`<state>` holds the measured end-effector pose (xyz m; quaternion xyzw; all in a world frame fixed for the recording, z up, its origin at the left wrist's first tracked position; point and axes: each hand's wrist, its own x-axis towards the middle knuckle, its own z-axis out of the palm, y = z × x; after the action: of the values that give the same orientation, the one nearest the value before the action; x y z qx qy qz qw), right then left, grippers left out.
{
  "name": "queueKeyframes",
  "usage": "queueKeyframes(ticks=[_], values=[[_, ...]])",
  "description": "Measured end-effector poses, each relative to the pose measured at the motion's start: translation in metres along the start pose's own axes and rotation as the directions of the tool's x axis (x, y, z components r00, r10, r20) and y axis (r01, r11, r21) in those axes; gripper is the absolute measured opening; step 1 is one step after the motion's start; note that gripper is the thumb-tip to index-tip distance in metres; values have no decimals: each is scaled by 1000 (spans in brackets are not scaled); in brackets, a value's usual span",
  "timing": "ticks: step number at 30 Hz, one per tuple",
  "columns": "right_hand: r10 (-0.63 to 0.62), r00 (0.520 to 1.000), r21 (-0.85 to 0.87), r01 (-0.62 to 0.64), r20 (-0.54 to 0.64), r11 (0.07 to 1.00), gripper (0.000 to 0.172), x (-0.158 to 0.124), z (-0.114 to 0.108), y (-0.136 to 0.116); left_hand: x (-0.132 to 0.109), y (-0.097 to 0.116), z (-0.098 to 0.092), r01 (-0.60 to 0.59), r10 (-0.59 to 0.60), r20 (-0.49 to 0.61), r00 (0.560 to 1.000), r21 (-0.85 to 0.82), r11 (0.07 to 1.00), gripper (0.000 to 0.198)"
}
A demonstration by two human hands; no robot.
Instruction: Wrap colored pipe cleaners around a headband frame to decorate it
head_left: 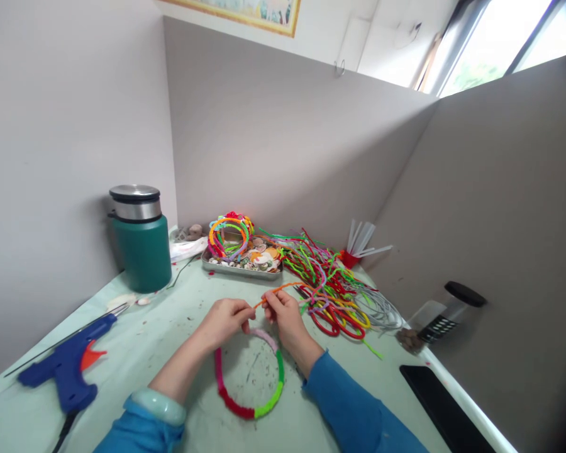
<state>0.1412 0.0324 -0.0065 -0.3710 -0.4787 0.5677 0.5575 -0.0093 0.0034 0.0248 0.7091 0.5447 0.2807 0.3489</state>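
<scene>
Both hands meet over the table around an orange pipe cleaner (pixel 287 286), whose free end trails off to the right. My left hand (pixel 227 319) pinches it between thumb and fingertips at the top of a ring. My right hand (pixel 283 314) grips the same pipe cleaner just beside it. Below them hangs or rests a ring (pixel 278 393) wrapped in pink, red, lime, green and pale lilac sections. Its upper left part is hidden behind my left hand.
A blue glue gun (pixel 70 365) lies at the left, near a green bottle (pixel 144 251). Behind stands a metal tray (pixel 245 272) with colourful rings and shells. Right of it are piled pipe cleaners (pixel 311 264), red-handled scissors (pixel 332 324), glue sticks (pixel 358 239), a jar (pixel 446 318) and a black phone-like slab (pixel 443 409).
</scene>
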Motion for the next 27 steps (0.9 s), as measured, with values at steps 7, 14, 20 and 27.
queueKeyframes(ticks=[7,14,20,27], values=[[-61,998,-75,59,-24,995,25,1,-3,-1,0,0,-1,21,-21,-12,1000,-12,1000,37],[-1,994,-101,11,105,995,25,-5,3,-3,1,-2,-2,29,-30,-28,999,-10,1000,41],[-1,1000,-130,4,19,991,24,-5,5,-4,1,-2,-2,22,-11,-129,992,88,996,35],[-6,998,-116,14,65,993,21,-5,6,-2,0,-2,2,17,0,-130,992,135,991,30]])
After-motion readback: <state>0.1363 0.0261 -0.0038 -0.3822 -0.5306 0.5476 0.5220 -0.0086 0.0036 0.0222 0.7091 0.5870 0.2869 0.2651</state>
